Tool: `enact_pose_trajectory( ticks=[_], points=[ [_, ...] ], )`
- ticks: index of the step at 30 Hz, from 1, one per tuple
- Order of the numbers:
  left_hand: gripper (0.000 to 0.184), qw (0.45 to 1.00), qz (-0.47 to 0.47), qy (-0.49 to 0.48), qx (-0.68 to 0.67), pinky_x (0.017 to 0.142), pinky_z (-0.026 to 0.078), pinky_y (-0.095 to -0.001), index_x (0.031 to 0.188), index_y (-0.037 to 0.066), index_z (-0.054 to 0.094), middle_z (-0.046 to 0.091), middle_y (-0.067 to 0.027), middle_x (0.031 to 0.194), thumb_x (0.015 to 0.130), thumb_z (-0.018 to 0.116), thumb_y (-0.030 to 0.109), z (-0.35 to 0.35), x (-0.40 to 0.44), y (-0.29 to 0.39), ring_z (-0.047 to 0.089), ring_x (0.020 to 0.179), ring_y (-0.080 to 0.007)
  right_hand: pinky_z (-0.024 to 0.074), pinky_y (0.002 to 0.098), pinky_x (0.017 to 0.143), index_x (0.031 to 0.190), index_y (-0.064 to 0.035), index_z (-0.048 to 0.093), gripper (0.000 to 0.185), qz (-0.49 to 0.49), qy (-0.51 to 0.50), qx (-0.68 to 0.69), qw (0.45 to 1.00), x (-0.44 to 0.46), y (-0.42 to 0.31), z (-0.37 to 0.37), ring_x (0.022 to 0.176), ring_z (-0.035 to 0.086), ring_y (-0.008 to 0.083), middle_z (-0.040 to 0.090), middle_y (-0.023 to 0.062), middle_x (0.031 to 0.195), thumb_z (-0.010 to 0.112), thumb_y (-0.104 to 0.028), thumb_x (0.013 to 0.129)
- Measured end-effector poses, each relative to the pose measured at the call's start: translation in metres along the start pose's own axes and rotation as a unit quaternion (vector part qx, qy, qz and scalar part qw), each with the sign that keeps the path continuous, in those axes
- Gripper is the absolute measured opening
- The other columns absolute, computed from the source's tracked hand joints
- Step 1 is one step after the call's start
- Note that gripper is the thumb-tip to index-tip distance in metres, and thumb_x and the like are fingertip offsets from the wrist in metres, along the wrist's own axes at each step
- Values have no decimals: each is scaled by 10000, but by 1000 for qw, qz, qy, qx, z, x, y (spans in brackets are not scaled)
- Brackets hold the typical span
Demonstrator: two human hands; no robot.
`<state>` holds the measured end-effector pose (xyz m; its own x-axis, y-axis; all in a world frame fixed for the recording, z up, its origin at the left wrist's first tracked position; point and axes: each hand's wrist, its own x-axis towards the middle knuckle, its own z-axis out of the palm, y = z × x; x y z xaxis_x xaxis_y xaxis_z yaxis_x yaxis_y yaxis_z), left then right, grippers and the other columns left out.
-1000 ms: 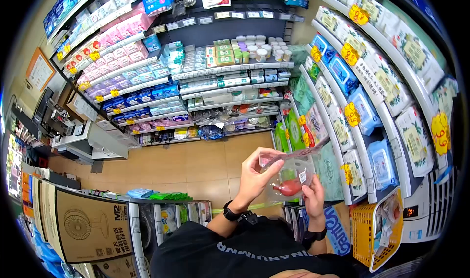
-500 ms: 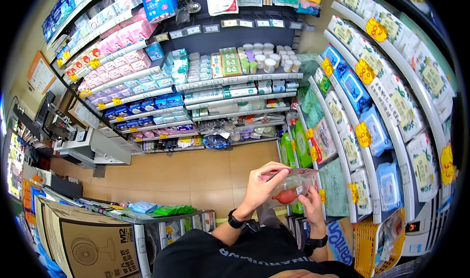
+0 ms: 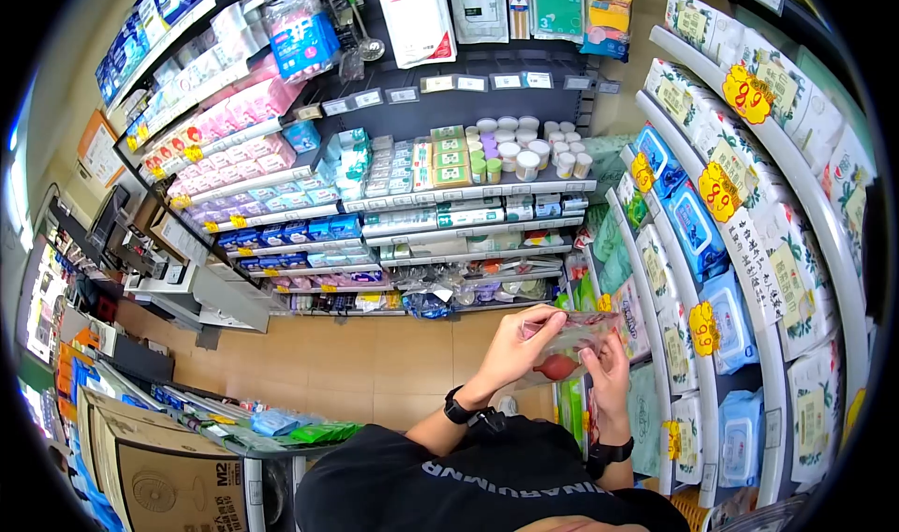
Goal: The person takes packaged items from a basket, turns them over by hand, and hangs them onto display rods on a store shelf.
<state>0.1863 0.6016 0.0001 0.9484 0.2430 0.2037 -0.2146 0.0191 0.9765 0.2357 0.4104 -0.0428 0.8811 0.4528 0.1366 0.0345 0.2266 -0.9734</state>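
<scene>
Between my two hands is a clear plastic package [image 3: 582,330] with a reddish rubber bulb [image 3: 555,367] inside it. My left hand [image 3: 515,347] pinches the package's upper left edge between thumb and fingers. My right hand [image 3: 610,375] grips its right side, thumb in front and fingers partly hidden behind. The bulb hangs low in the package, to the left of my right thumb. Printing on the package is too small and glossy to read.
Shelves [image 3: 468,197] of boxed and bagged goods stand ahead. Wipes packs [image 3: 693,228] and tissue packs fill a rack close on my right. A large fan carton [image 3: 178,490] stands at lower left beside a low shelf. Tiled floor [image 3: 403,359] lies between.
My view has tilted upward a little, so the shelves sit lower in the picture. Both hands still hold the package, which has turned slightly, with the bulb facing me.
</scene>
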Motion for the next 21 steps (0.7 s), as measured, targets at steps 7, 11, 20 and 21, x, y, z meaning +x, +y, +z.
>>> enact_pose_trajectory(
  ticks=[7,11,20,21],
  points=[
    [243,998,-33,3,-61,782,485,-228,1093,-24,673,676,-3,917,1014,628,201,20,59,-12,591,852,-55,497,258,866,1154,25,568,205,5,20,-4,1000,51,5,-33,978,622,110,666,68,1071,630,-10,962],
    [225,998,-46,15,-51,670,405,-188,1080,-13,688,629,47,866,1017,630,195,23,93,-21,508,786,-14,494,247,858,1134,26,582,189,23,58,-3,998,76,4,-42,958,628,104,674,65,1057,641,-16,959],
    [189,998,-35,34,-33,738,458,-205,1053,-16,706,677,19,887,969,692,153,13,163,-31,563,814,-33,488,244,859,1111,32,599,168,33,73,9,997,153,13,-46,949,635,99,689,67,1023,639,-54,973],
    [186,998,-38,42,-28,764,471,-210,1046,-19,708,695,6,911,959,704,145,12,174,-33,580,834,-39,483,247,870,1106,33,603,163,38,80,19,996,164,13,-45,954,636,102,690,68,1018,636,-60,976]
  ],
)
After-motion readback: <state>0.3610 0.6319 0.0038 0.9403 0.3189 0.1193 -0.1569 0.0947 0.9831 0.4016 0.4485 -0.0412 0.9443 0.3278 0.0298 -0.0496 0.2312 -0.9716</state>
